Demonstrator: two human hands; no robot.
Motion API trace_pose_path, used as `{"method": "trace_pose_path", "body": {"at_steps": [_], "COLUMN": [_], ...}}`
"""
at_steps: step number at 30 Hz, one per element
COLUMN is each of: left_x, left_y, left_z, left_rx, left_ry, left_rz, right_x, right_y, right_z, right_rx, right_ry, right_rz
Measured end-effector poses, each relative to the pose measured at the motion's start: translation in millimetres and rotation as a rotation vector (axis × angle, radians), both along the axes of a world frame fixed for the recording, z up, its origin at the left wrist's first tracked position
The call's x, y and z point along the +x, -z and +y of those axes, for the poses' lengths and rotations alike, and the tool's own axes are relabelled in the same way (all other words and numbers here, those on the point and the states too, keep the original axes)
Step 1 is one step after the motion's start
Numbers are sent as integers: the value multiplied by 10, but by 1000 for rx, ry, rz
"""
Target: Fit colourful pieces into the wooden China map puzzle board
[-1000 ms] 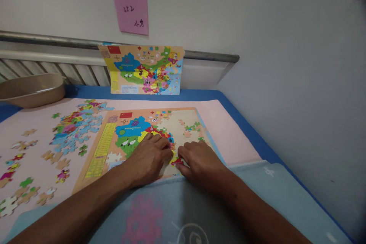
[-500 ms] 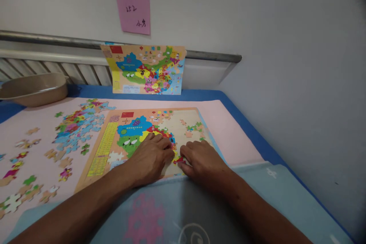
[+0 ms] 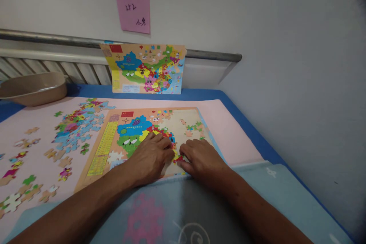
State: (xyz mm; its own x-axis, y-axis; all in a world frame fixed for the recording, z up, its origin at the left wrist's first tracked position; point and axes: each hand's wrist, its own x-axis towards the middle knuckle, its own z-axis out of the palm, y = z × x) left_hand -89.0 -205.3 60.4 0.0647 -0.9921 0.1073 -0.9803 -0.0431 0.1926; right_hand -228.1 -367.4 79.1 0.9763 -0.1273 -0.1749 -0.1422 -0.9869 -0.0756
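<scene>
While the left hand (image 3: 150, 158) lies flat steadying the puzzle board (image 3: 114, 145), the right hand (image 3: 201, 158) pinches a small red piece (image 3: 179, 158) near its front edge.

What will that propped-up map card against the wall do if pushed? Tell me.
The map card probably tips easily: it stands on edge, leaning against the wall. It looks thin and flat, so likely light and it may flex. On the blue surface its bottom edge might slide out.

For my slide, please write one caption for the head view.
Left hand and right hand press on a map puzzle, loose pieces beside it.
</scene>
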Motion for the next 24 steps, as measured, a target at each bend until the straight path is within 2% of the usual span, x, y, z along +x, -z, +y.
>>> {"method": "trace_pose_path", "body": {"at_steps": [15,20,24], "left_x": [-24,-3,72], "left_y": [-9,67,89], "left_z": [-7,-31,-111], "left_rx": [-7,-84,-124], "left_ry": [-30,-82,-69], "left_rz": [16,22,-39], "right_x": [-8,-1,6], "right_y": [20,16,30], "right_z": [-21,-22,-29], "right_rx": [20,25,30], "right_ry": [-47,-36,-28], "right_rz": [-51,-36,-35]}}
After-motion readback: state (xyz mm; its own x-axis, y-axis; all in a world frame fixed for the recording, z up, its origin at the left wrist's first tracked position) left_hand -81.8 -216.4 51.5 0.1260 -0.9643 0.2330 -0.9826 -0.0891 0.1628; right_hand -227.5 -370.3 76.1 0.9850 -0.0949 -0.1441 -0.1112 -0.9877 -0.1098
